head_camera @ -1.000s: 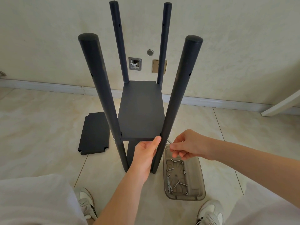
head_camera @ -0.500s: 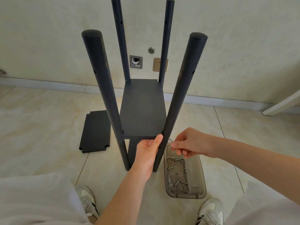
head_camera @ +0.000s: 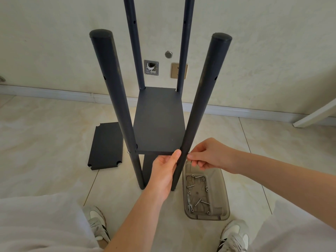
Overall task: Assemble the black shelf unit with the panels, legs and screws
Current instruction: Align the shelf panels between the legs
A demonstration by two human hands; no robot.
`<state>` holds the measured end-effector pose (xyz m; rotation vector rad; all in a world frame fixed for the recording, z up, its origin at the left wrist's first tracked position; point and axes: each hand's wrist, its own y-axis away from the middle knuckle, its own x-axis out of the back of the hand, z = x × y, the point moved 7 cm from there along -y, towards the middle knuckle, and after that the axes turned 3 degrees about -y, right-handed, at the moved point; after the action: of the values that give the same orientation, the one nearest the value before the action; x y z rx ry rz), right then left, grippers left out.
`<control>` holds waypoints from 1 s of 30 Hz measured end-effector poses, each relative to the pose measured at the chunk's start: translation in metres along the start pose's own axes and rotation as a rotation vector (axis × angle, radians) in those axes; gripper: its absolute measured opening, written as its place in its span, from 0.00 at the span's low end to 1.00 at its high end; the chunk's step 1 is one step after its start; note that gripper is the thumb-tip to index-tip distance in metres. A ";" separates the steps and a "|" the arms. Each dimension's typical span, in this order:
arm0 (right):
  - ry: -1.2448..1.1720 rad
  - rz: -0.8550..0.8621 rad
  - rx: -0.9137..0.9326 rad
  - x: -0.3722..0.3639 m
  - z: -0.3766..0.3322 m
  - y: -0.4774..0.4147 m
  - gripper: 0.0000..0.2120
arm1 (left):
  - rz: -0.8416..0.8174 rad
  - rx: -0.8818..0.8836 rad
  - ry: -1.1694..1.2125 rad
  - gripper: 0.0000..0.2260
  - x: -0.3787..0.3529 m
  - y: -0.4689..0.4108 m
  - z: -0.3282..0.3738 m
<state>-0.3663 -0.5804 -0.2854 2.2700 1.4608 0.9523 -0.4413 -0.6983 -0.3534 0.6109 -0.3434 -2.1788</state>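
Head camera: the black shelf unit [head_camera: 198, 113] of four round legs stands on the tiled floor [head_camera: 45, 135], with one flat black panel [head_camera: 160, 122] already set low between the legs. A second black panel with notched corners [head_camera: 106, 145] lies at the left, not yet mounted. Spare screws [head_camera: 198, 201] lie in the grey plastic tray [head_camera: 224, 202]. The left hand [head_camera: 163, 170] grips the near right leg [head_camera: 177, 176]. The right hand [head_camera: 209, 155] has its fingertips together, pinching a small metal screw [head_camera: 188, 153] at this leg. I think this corner is not fastened yet.
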 end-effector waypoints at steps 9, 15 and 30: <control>-0.001 -0.063 0.024 0.002 -0.002 0.002 0.06 | -0.033 -0.025 -0.010 0.11 -0.004 -0.001 0.002; 0.050 -0.011 0.092 0.005 -0.003 0.002 0.06 | -0.040 -0.028 -0.006 0.11 -0.005 0.000 0.002; 0.270 0.129 0.228 0.015 -0.007 -0.002 0.06 | -0.012 0.012 0.027 0.10 -0.008 0.006 0.006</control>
<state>-0.3686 -0.5670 -0.2758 2.5023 1.6205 1.2281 -0.4364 -0.6956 -0.3430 0.6498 -0.3400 -2.1793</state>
